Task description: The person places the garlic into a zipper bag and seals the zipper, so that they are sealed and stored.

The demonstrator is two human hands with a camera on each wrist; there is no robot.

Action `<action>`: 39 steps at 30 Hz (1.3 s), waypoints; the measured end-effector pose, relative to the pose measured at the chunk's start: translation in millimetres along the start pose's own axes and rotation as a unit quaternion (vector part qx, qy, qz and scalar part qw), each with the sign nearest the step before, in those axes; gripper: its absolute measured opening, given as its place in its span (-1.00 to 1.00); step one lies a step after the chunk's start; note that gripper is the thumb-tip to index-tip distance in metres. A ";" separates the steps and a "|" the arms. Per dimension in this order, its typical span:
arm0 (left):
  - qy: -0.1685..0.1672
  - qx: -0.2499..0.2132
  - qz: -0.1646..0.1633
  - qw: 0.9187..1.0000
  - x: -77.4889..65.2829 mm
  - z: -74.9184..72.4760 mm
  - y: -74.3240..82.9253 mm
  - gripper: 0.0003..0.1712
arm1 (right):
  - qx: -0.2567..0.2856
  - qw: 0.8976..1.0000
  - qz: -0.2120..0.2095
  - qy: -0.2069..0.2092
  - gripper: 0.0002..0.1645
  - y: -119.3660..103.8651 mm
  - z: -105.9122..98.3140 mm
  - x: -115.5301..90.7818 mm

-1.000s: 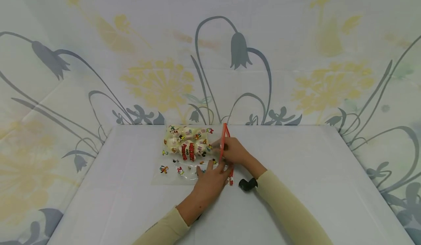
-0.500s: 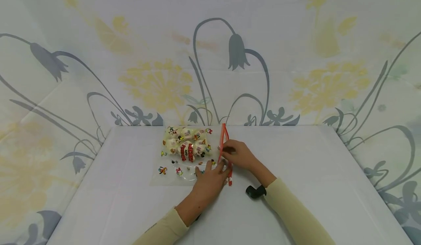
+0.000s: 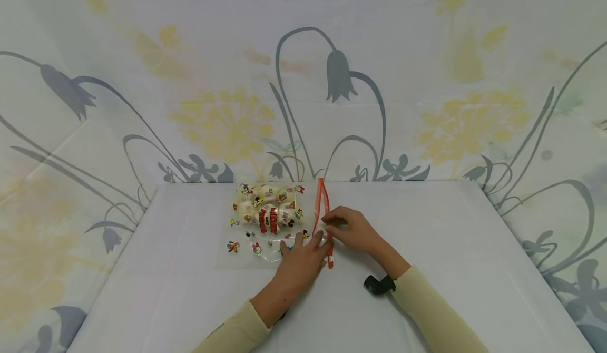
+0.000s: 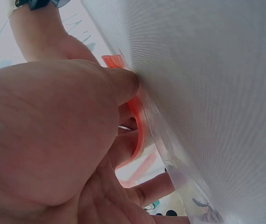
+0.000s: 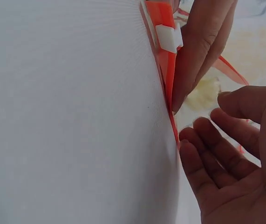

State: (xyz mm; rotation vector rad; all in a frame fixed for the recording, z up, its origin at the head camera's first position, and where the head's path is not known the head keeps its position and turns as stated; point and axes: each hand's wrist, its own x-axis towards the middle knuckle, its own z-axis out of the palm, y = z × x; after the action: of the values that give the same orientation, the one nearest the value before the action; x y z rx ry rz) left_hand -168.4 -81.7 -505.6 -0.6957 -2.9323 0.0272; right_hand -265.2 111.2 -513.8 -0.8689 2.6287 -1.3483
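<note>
A clear zip bag with cartoon prints and red lettering lies flat on the table. Several pale rounded things fill its far half; their kind is hard to tell. Its red zip strip stands parted at the right end, and a white slider sits near the strip's near end. My left hand presses on the bag's near right corner with spread fingers, thumb against the strip. Just right of the strip is my right hand, fingers loosely bent and nothing in them.
A white-covered table carries the bag and meets a flower-printed cloth backdrop behind it. A black wrist device is strapped on the right wrist.
My right hand has drawn out of the bag's mouth and moved right and nearer, past the red strip. My left hand keeps its place on the bag.
</note>
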 end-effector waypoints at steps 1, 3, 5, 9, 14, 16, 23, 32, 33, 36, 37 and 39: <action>0.002 -0.001 0.000 1.000 0.1 0.4 0.0 -0.41 | 0.001 1.000 0.002 -0.001 -0.71 0.1 -1.0 -1.6; 0.008 -0.005 -0.001 1.000 0.3 1.3 -0.1 -0.41 | 0.003 1.000 -0.002 -0.003 -0.70 1.2 -2.6 -4.8; 0.017 -0.009 -0.002 1.000 0.2 3.6 -0.4 -0.42 | 0.002 1.000 -0.015 -0.004 -0.70 2.8 -3.9 -8.4; 0.027 -0.019 -0.010 0.999 0.1 6.4 -0.6 -0.48 | 0.004 0.999 -0.046 0.000 -0.71 5.4 -7.3 -16.9; 0.030 -0.039 -0.013 0.999 -2.3 5.5 -1.9 -0.50 | 0.011 0.998 -0.057 -0.001 -0.73 4.6 -12.6 -28.1; 0.040 -0.053 -0.005 0.998 -4.2 4.5 -3.5 -0.50 | 0.013 0.998 -0.055 -0.004 -0.73 4.1 -14.8 -32.1; 0.089 -0.063 0.026 0.994 -8.7 3.6 -9.3 -0.52 | 0.008 0.999 -0.031 -0.011 -0.71 2.9 -18.3 -42.9; 0.065 -0.080 0.030 0.994 -21.3 -4.9 -14.7 -0.38 | -0.005 1.000 0.001 -0.007 -0.68 -4.5 -16.1 -51.3; 0.057 -0.086 0.030 0.994 -23.9 -6.4 -14.7 -0.35 | -0.007 1.000 0.008 -0.007 -0.69 -6.3 -15.8 -52.2; 0.028 -0.095 0.036 0.994 -32.9 -10.5 -13.4 -0.26 | -0.013 1.000 0.026 -0.009 -0.70 -11.9 -14.4 -56.1; 0.017 -0.096 0.036 0.995 -36.1 -11.3 -12.8 -0.24 | -0.014 0.999 0.030 -0.010 -0.71 -13.7 -13.9 -57.7; -0.003 -0.092 0.036 0.995 -42.6 -13.4 -10.9 -0.20 | -0.012 0.999 0.037 -0.012 -0.71 -17.3 -12.5 -60.8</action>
State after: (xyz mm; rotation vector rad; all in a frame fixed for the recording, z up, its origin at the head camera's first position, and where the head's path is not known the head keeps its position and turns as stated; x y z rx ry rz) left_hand -133.8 -110.7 -496.9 -0.8283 -2.9405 -0.2368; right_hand -210.1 143.3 -504.6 -0.7782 2.6371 -1.2828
